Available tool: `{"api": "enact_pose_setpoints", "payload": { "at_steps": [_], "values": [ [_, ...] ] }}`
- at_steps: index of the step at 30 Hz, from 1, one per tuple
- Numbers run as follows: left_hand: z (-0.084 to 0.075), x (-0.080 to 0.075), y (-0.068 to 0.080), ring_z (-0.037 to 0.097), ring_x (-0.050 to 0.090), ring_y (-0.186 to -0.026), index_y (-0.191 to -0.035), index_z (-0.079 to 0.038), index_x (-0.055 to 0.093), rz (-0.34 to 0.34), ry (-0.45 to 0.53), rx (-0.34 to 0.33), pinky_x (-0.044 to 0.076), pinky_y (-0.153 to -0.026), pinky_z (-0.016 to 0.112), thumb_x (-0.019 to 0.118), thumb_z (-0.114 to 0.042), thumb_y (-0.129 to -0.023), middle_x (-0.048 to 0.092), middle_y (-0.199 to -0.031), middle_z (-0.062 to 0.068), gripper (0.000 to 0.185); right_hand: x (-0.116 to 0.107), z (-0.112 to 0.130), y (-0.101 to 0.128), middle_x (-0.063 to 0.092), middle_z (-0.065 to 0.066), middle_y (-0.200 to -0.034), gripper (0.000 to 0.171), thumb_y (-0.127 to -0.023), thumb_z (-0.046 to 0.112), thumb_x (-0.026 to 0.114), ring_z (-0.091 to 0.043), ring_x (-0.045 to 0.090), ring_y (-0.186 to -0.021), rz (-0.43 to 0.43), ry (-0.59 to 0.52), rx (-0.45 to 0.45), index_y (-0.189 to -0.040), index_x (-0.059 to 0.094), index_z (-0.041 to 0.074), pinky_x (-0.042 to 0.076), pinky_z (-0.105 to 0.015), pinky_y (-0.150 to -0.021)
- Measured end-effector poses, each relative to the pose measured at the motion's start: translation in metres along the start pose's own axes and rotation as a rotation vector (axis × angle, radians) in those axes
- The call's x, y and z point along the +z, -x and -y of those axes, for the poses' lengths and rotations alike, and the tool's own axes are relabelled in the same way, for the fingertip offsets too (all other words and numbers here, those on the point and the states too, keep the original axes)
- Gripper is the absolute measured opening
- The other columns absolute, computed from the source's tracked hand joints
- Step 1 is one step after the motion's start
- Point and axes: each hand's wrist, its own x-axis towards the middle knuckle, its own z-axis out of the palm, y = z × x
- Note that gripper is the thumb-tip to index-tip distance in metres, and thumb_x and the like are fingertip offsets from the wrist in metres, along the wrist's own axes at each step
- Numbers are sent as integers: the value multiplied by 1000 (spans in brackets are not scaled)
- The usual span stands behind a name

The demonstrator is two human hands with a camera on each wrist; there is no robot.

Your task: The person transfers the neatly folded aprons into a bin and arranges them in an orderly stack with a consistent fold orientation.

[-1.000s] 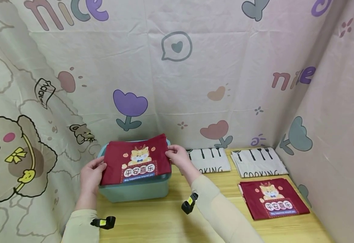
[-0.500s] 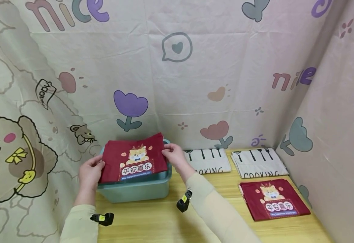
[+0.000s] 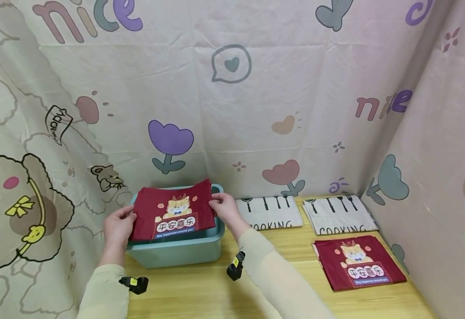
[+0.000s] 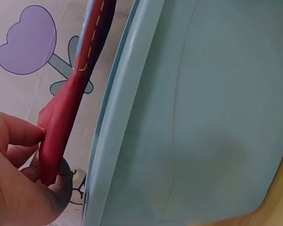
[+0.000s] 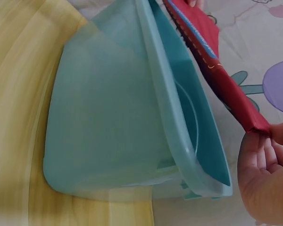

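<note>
A folded red apron (image 3: 146,210) with a cartoon animal and a printed panel is held over the mouth of a light teal plastic bin (image 3: 176,254). My left hand (image 3: 118,226) pinches its left edge; in the left wrist view the thumb lies on one side of the red cloth (image 4: 59,132) and fingers on the other. At the opposite edge, my right hand (image 3: 226,210) pinches the cloth near a corner, also seen beside the bin rim in the right wrist view. The apron's far side sits higher than its near side. Most of the bin's inside is hidden beneath it.
Two folded white cloths, the nearer one (image 3: 270,212) and a farther-right one (image 3: 338,215), lie along the back, printed with utensils and "COOKING". A matching folded red apron (image 3: 360,263) lies at the right. A patterned curtain (image 3: 232,119) borders the wooden table (image 3: 200,294).
The right hand has shifted left and the held apron has moved slightly left with it, uncovering more of the bin's right side. The left hand has moved only a little.
</note>
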Motion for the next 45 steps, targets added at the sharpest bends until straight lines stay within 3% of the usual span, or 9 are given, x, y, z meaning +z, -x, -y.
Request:
{"api": "enact_pose_setpoints", "payload": {
  "at_steps": [18,29,31,37,45],
  "values": [
    [3,0,-6,37,46,-116,-140,-2,54,35,-53,-25,44,-80,40,51,-14,-102,50,-139,25,40,4,-4,-3,68,-12,-103,28,-99,9,60,-21,66,-86,-10,83,-1,-123,63,-3,58,-35,-78],
    [2,3,-7,37,45,-117,-137,-1,57,4,-48,-14,43,-85,43,53,-13,-101,51,-138,25,38,4,-6,-3,67,-11,-105,29,-99,12,60,-21,65,-87,-8,106,6,-125,63,-1,58,-35,-78],
    [3,3,-7,38,46,-118,-135,1,58,10,-73,2,43,-88,45,52,-12,-100,51,-137,26,38,3,-6,-2,67,-11,-105,31,-99,13,61,-21,64,-89,-15,172,-17,-126,62,-1,57,-35,-79],
    [5,-2,-5,45,52,-115,-128,11,57,61,-247,139,44,-94,53,52,-10,-98,55,-128,33,37,-8,-5,0,66,-8,-108,34,-97,16,63,-22,63,-98,-101,566,-184,-127,62,3,54,-35,-85],
    [7,-9,0,44,53,-115,-131,11,55,78,-274,185,45,-94,54,50,-13,-100,56,-126,32,40,-19,-12,2,65,-9,-114,35,-97,15,64,-25,62,-106,-41,642,-293,-129,61,4,52,-38,-91]
  ]
}}
